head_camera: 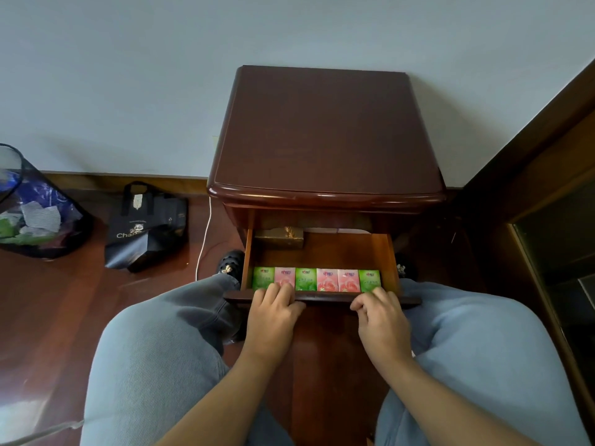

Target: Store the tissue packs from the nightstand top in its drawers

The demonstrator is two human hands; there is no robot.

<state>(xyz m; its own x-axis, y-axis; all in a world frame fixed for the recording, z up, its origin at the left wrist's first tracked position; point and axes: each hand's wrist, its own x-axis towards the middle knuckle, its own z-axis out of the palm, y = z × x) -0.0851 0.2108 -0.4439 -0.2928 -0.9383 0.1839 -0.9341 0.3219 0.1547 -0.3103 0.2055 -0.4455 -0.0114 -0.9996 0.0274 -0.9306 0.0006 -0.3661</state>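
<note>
Six tissue packs stand in a row along the front of the open drawer, three green and three pink, just beyond the fingertips of both hands. The left hand rests on the drawer's front edge, its fingers curled over the rim and touching the two leftmost packs. The right hand sits on the same edge toward the other end, its fingers bent and close together over the rim, in front of the rightmost green pack; whether they touch it I cannot tell. Farther in, beyond the fingers, a small brown box lies at the back of the drawer. Above it is the nightstand top. Left of the hands, a black bag and a bin stand on the wooden floor.
</note>
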